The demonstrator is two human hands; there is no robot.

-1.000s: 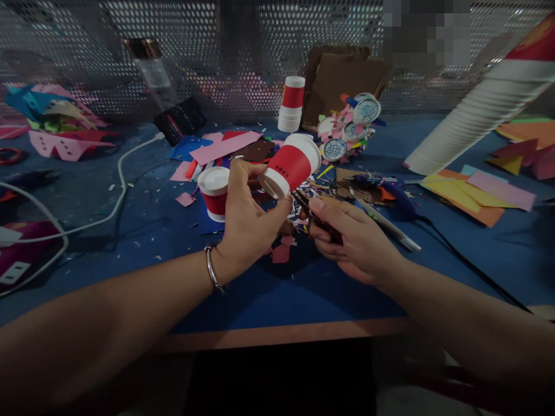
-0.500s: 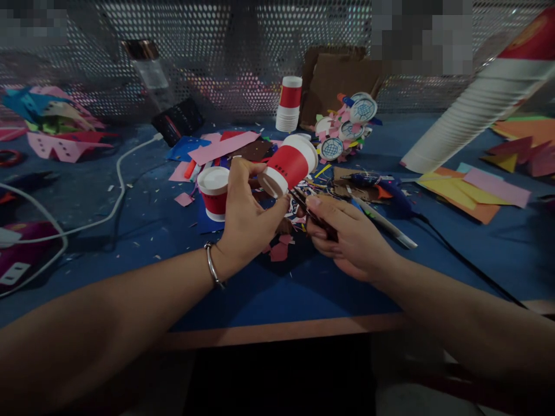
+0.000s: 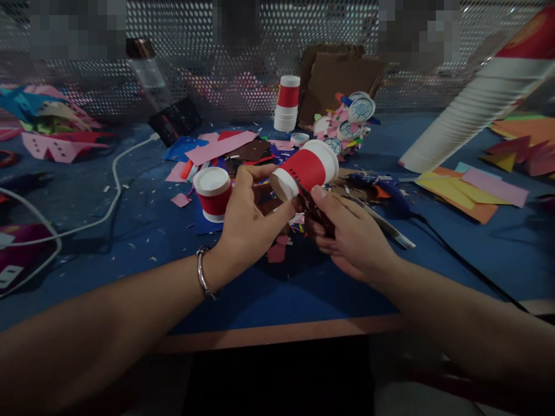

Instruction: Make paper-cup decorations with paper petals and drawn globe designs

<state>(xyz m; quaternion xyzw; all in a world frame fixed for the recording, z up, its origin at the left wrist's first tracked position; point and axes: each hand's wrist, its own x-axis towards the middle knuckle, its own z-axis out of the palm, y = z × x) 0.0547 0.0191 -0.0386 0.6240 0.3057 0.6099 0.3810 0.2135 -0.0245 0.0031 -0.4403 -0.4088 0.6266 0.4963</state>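
A white paper cup with a red band [image 3: 306,167] lies tilted between the fingers of my left hand [image 3: 254,216], its base toward me. My left thumb and fingers grip it around the base end. My right hand [image 3: 351,231] is closed around what look like dark scissors [image 3: 318,216], mostly hidden by the fingers. Their narrow tip meets the cup's side near the base rim. Just left of my left hand stands a second red-banded cup with a white top [image 3: 212,193], upright on the table. Pink paper scraps [image 3: 276,252] lie below the hands.
A long stack of cups [image 3: 472,104] leans at the right, beside coloured paper [image 3: 472,193]. A blue corded tool [image 3: 396,196] lies right of my hands. Behind are stacked cups [image 3: 287,101], a paper-covered craft piece [image 3: 347,124] and cardboard [image 3: 338,86]. A white cable [image 3: 117,185] crosses the left side.
The held cup has shifted right and slightly down and now lies more on its side. The scissors' tip has come up against the cup near its base rim.
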